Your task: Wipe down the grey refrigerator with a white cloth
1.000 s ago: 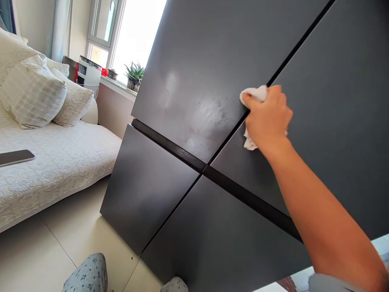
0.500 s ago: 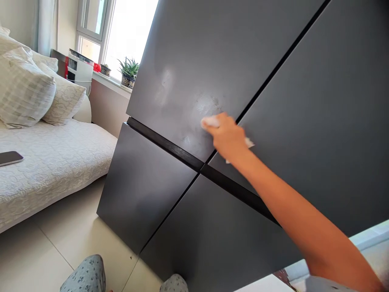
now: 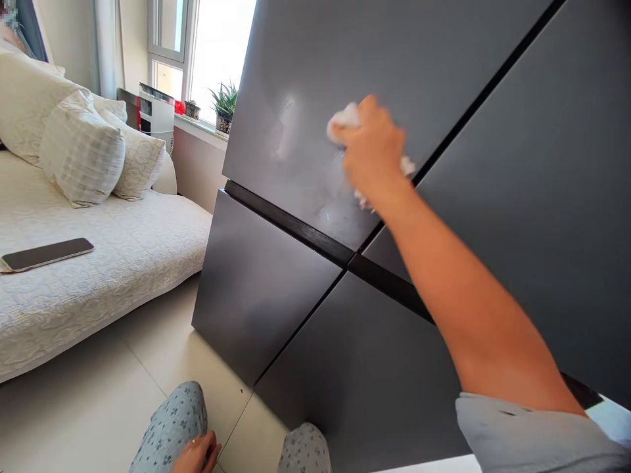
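Note:
My right hand (image 3: 372, 148) is closed around a crumpled white cloth (image 3: 348, 120), which bulges past the thumb and fingers and sticks out below the palm. It is at the upper left door of a dark grey refrigerator (image 3: 296, 52), near the black gap between the two upper doors. Shiny, wet-looking streaks (image 3: 286, 128) mark this door to the left of the hand and below it. Down by my knee (image 3: 172, 420), my left hand (image 3: 197, 453) shows a ring and curled fingers with nothing seen in them; the bottom edge of the view cuts it off.
A cream sofa (image 3: 113, 243) with pillows (image 3: 86, 154) stands at the left, a phone (image 3: 49, 254) lying on its seat. Potted plants (image 3: 224, 108) sit on the windowsill behind. Pale floor tiles (image 3: 98, 394) lie between sofa and refrigerator. Part of a person shows at the upper left corner.
My right hand has moved up the refrigerator door with the cloth. The view has shifted left, so the whole phone shows, and my left hand has come into sight by the knee.

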Available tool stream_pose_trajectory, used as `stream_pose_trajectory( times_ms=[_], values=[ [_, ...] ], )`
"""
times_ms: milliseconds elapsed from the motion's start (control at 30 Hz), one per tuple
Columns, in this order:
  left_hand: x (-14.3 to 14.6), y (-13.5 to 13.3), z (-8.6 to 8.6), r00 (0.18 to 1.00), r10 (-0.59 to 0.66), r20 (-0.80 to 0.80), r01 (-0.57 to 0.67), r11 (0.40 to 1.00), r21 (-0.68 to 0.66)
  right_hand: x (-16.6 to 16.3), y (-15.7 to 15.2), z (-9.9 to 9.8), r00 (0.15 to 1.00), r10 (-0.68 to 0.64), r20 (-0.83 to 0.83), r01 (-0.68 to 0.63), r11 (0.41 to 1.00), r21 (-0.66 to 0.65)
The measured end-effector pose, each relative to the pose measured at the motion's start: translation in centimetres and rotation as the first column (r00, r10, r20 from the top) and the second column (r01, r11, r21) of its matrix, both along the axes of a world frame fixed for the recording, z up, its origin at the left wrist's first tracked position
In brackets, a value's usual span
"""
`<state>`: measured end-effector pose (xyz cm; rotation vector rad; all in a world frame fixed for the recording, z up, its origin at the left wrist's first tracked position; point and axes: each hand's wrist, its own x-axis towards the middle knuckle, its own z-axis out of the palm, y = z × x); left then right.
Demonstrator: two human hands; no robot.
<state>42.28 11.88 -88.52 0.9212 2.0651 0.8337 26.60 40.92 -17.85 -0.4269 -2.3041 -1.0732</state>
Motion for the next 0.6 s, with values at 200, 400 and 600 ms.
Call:
stream_pose_trajectory(
  times_ms=[200,400,600],
  values=[
    [0.3,-0.9,1.5,0.998,0.012,-0.055,-0.012,1.0,0.001,4.3,-1.0,-11.8,0.881,0.091,0.463,-0.109,0.994,0.011],
    [0.1,-1.7,2.0,0.994,0.02,-0.106,-0.019,1.0,0.014,11.8,1.8,-12.0,0.885,0.108,0.453,-0.14,0.989,0.037],
    [0.4,-2.3,1.4,0.994,0.09,-0.056,-0.084,0.991,0.105,16.5,2.4,-13.0,0.951,0.083,0.299,-0.102,0.993,0.051]
  ],
)
